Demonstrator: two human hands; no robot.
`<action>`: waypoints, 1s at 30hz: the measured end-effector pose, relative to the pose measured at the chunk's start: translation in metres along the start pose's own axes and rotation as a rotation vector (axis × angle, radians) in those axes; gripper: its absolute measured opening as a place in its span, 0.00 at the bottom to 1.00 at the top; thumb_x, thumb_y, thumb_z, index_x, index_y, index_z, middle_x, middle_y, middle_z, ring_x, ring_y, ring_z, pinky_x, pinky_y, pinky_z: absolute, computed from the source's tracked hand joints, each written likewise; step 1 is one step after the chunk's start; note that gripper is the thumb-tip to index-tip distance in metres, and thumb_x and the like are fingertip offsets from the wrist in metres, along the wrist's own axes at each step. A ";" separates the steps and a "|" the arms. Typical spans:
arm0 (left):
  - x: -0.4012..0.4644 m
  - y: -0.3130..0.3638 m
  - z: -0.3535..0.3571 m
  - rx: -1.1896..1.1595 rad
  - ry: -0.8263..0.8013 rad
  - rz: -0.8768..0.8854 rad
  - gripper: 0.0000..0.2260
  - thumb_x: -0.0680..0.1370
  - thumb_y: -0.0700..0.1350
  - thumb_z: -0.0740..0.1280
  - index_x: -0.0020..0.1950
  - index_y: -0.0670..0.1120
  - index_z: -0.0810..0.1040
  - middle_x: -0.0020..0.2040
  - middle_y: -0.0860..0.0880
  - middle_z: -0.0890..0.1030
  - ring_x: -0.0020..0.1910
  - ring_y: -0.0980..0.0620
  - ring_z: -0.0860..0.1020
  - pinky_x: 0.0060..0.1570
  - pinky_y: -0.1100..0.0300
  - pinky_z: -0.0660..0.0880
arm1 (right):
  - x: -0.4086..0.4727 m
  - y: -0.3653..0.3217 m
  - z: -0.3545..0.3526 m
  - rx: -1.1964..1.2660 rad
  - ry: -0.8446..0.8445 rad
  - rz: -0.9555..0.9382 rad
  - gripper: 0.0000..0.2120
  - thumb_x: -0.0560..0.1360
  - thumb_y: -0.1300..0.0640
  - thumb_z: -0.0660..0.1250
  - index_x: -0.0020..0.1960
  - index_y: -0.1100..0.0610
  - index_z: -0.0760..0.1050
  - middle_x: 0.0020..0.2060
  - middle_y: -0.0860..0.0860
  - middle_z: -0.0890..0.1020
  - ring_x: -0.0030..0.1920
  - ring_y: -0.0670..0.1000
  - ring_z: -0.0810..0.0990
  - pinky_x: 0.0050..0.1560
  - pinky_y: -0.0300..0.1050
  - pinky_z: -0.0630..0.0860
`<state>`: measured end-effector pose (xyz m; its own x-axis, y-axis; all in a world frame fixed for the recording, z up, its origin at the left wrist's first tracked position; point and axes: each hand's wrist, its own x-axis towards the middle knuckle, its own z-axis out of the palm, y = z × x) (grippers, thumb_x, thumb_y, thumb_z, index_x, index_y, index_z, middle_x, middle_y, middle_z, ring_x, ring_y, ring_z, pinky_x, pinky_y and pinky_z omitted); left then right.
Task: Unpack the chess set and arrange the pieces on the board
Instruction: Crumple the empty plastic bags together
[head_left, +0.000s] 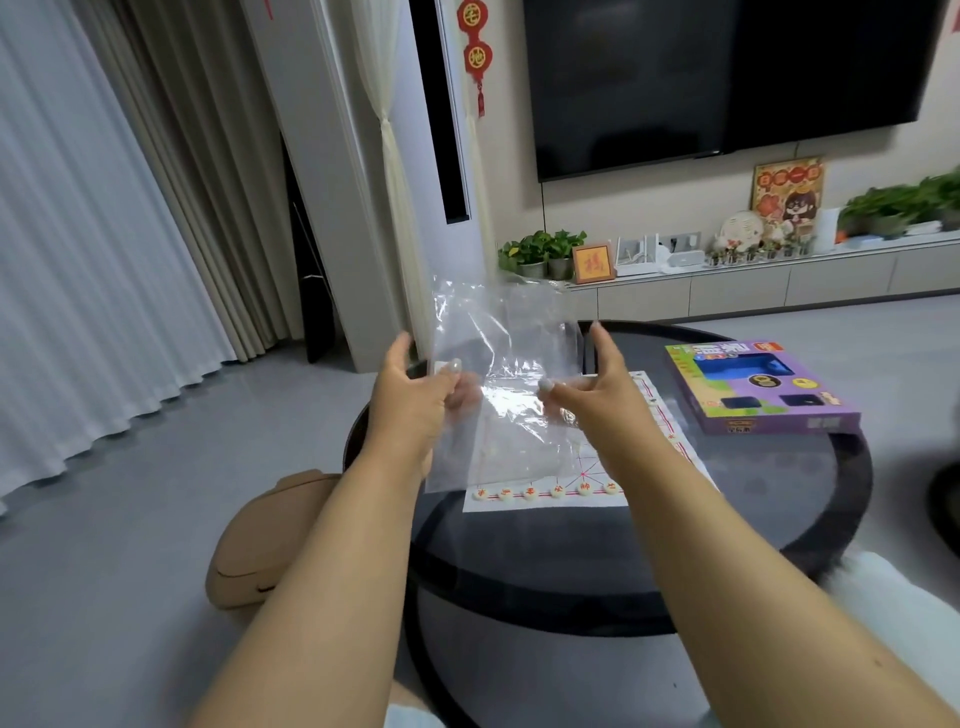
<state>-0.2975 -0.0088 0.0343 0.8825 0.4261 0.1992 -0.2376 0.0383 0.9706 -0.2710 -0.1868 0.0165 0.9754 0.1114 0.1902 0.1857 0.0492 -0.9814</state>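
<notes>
Red characters are printed on the round white chess pieces (530, 491) lined along the near edge of the paper board (670, 447); the fifth from the left can be read as 帥, the others are too small to be told. On the red hanging ornament (476, 49) on the far wall, two gold characters are shown, read as 宅 above and 地 below. A red character is carried by the small framed picture (592, 263) on the far cabinet, but it is blurred. Print on the purple box (763, 387) at the right cannot be read.
</notes>
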 end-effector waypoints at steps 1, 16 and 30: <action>-0.002 0.000 -0.001 0.023 -0.002 0.028 0.35 0.77 0.35 0.66 0.78 0.55 0.53 0.47 0.38 0.83 0.41 0.44 0.84 0.46 0.52 0.80 | -0.001 -0.001 0.000 -0.011 0.016 -0.044 0.44 0.73 0.62 0.71 0.77 0.44 0.47 0.37 0.53 0.82 0.36 0.42 0.83 0.33 0.32 0.77; -0.012 0.008 -0.020 0.433 -0.173 0.140 0.14 0.70 0.41 0.76 0.53 0.55 0.83 0.50 0.53 0.84 0.51 0.52 0.80 0.55 0.57 0.77 | 0.002 -0.013 -0.017 -0.344 -0.088 -0.173 0.17 0.72 0.61 0.72 0.60 0.51 0.78 0.42 0.49 0.77 0.36 0.44 0.74 0.34 0.33 0.75; -0.024 0.021 0.008 0.654 -0.235 0.290 0.06 0.77 0.43 0.69 0.40 0.47 0.80 0.30 0.58 0.79 0.28 0.67 0.75 0.32 0.72 0.68 | 0.007 -0.032 -0.008 -0.374 -0.072 -0.224 0.39 0.65 0.47 0.76 0.71 0.50 0.62 0.65 0.48 0.70 0.63 0.48 0.68 0.63 0.47 0.68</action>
<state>-0.3204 -0.0258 0.0512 0.9022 0.1302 0.4111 -0.2485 -0.6221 0.7425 -0.2694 -0.1957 0.0492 0.8978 0.2085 0.3878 0.4348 -0.2813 -0.8554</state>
